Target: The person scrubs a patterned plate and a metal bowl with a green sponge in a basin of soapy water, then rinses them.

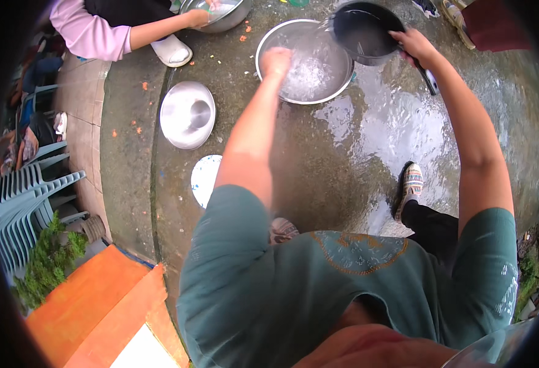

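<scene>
My right hand (414, 46) grips the black handle of a dark saucepan (366, 32), which tilts over the right rim of a wide metal basin (269, 34). Water runs from the pan's left edge into the basin, and the water inside it is churned and bubbling. My left hand (277, 62) is curled at the basin's left side, over the inside of the rim; it is blurred, and whether it holds anything cannot be told. An empty-looking shiny metal bowl (182, 115) lies on the concrete to the left, with a blue-patterned white plate (205, 179) nearer me.
At the top left a person's hands (198, 17) are at another metal basin (232, 20). A further person's shoe (458, 23) shows top right. The concrete ground (315, 175) is wet, with orange scraps. Stacked plastic chairs (25, 202), a green plant (48, 262) and an orange-painted surface (99, 299) stand left.
</scene>
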Available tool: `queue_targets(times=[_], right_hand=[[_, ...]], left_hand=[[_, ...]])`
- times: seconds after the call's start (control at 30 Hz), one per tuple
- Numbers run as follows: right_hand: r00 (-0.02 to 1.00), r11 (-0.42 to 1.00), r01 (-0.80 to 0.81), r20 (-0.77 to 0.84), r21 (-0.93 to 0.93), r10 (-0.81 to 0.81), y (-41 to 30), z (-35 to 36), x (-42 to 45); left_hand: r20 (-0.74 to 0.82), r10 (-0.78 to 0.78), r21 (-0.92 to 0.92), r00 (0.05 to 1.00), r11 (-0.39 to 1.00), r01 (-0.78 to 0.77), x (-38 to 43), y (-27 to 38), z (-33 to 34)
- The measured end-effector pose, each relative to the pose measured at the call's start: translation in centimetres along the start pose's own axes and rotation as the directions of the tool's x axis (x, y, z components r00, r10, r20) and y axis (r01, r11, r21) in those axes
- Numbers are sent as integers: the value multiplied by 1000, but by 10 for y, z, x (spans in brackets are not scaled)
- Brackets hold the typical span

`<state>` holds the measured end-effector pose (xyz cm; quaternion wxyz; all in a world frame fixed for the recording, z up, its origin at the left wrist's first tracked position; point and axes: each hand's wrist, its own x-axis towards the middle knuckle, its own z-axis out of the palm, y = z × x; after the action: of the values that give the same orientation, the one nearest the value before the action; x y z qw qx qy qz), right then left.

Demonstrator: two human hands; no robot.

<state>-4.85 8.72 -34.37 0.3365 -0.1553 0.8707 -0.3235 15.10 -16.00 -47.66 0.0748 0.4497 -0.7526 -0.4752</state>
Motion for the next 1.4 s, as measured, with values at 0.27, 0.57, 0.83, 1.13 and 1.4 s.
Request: queue_targets(times=[0.27, 0.57, 0.83, 1.13, 1.4], right_hand=[[937, 909, -125, -254, 398, 240, 178, 47, -19], [784, 777, 417, -245, -471, -570, 119, 56, -11], [943, 789, 326, -240, 522, -231, 54, 170, 77], [907, 659, -187, 385, 728, -168, -44, 253, -10], [552, 328, 829, 757, -453, -350, 32, 155, 25]], left_hand=[[-273, 73, 181, 959, 983, -24, 1, -89, -31], [7, 445, 12, 895, 895, -445, -44, 2, -42], [68, 383, -168, 921, 915, -368, -59, 53, -51], [13, 190, -199, 982, 963, -183, -47, 41, -30], [405, -124, -260, 906, 934, 244, -46, 38, -78]])
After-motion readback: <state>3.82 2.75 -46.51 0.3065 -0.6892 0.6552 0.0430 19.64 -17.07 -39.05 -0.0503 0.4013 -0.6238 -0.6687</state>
